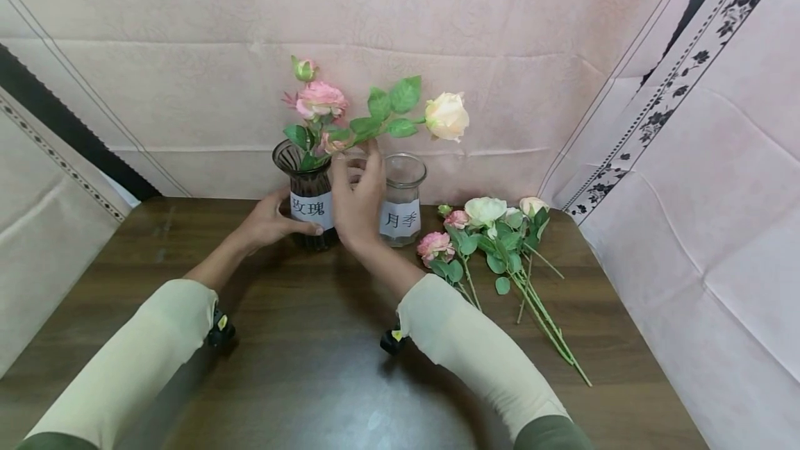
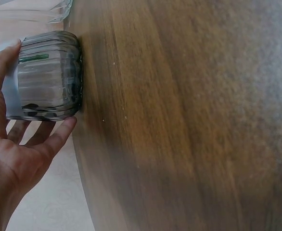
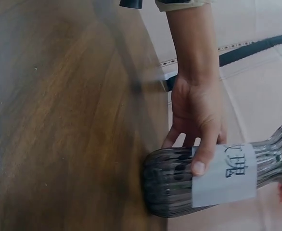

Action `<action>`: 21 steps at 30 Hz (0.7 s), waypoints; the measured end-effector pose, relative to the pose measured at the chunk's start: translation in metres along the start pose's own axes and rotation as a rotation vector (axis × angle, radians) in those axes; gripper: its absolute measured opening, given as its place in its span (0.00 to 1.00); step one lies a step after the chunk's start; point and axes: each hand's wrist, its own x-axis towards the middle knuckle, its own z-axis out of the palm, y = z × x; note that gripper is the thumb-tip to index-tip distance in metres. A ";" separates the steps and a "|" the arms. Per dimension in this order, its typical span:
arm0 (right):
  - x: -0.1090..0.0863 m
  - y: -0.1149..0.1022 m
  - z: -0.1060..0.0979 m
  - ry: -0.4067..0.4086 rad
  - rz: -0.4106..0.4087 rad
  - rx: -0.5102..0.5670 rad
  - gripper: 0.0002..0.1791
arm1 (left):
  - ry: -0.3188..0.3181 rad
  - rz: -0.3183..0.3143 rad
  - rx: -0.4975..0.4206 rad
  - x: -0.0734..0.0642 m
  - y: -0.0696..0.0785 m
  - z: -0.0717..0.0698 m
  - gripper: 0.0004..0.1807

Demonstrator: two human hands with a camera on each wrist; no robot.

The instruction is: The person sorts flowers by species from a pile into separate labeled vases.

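A dark ribbed glass vase (image 1: 309,189) with a white paper label stands at the back of the table. My left hand (image 1: 270,222) grips its lower part from the left, the thumb across the front in the right wrist view. Pink flowers (image 1: 321,99) rise from its mouth. A cream rose (image 1: 446,117) with green leaves leans out to the right over the rim. At the mouth, my right hand (image 1: 359,200) pinches the cream rose's stem with curled fingers; the exact contact is partly hidden. Inside the vase, a green stem end (image 2: 34,58) shows through the glass.
Just right of my right hand stands a clear glass vase (image 1: 403,189) with a white label. Farther right, several pink and cream artificial flowers (image 1: 500,228) lie on the wooden table (image 1: 300,367), stems toward the front. A pale cloth (image 1: 500,5) hangs behind.
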 end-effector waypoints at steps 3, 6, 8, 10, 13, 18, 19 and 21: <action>0.000 -0.005 -0.002 -0.096 -0.023 -0.109 0.37 | -0.002 0.004 0.006 0.000 0.000 0.000 0.46; -0.002 -0.006 -0.005 -0.216 -0.050 -0.234 0.37 | -0.004 0.008 0.009 0.001 -0.001 0.001 0.46; -0.003 -0.007 -0.006 -0.273 -0.074 -0.303 0.37 | -0.005 0.011 0.008 0.002 -0.001 0.001 0.47; -0.006 -0.005 -0.009 -0.303 -0.086 -0.343 0.38 | -0.006 0.012 0.010 0.002 -0.002 0.001 0.48; -0.012 -0.002 -0.014 -0.338 -0.092 -0.352 0.40 | -0.006 0.010 0.012 0.003 -0.003 0.001 0.49; -0.021 0.003 -0.023 -0.405 -0.041 -0.334 0.38 | 0.004 0.003 0.027 0.004 -0.004 0.000 0.51; -0.022 0.004 -0.025 -0.413 -0.024 -0.338 0.37 | 0.003 0.002 0.027 0.003 -0.004 0.000 0.51; -0.025 0.007 -0.029 -0.425 0.009 -0.350 0.35 | -0.002 0.004 0.026 0.003 -0.004 0.001 0.49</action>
